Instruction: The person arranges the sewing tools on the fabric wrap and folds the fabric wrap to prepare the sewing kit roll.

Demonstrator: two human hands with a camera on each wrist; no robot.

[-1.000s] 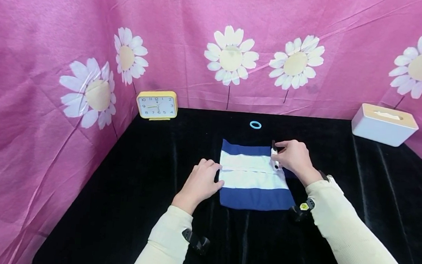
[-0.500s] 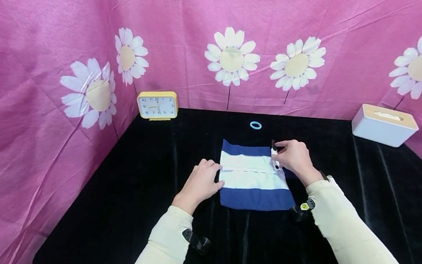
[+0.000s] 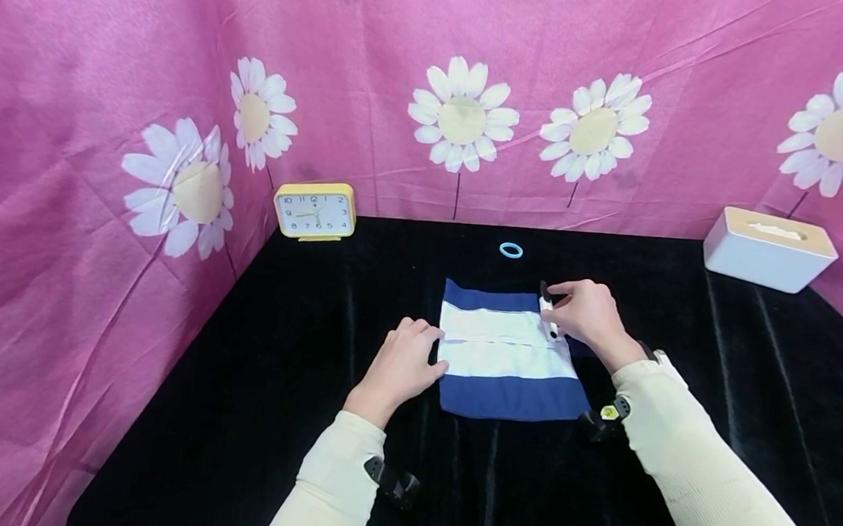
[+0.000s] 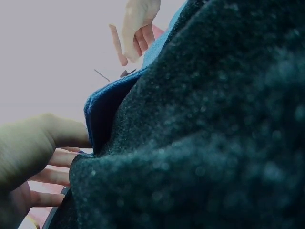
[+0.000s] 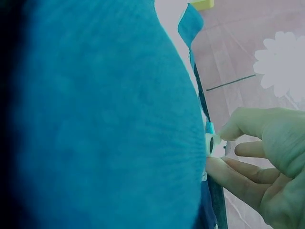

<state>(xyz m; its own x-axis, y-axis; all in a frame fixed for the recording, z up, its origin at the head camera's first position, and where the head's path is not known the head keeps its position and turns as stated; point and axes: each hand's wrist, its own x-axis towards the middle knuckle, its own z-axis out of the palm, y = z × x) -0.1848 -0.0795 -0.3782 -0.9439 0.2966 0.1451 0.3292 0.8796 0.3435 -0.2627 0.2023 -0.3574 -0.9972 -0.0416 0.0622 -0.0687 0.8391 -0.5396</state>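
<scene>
A cloth (image 3: 507, 360) with blue and white bands lies flat on the black table cover (image 3: 293, 352). At its left edge rests my left hand (image 3: 399, 367), thumb and fingertips touching the border. The left wrist view shows that hand (image 4: 33, 152) with fairly straight fingers beside the blue cloth corner (image 4: 102, 112). My right hand (image 3: 588, 315) pinches a white marker (image 3: 548, 317) with a black cap over the cloth's upper right part. In the right wrist view, the marker's end (image 5: 215, 145) shows between thumb and fingers; its remainder is hidden.
A light blue ring (image 3: 510, 251) lies beyond the cloth. The yellow alarm clock (image 3: 315, 211) stands at the back left, and a white tissue box (image 3: 769, 250) with a wood-coloured lid at the back right. A pink flowered curtain (image 3: 377, 84) hangs behind.
The marker's capped end has tipped very slightly left in my right hand. Both hands and the cloth otherwise keep their places.
</scene>
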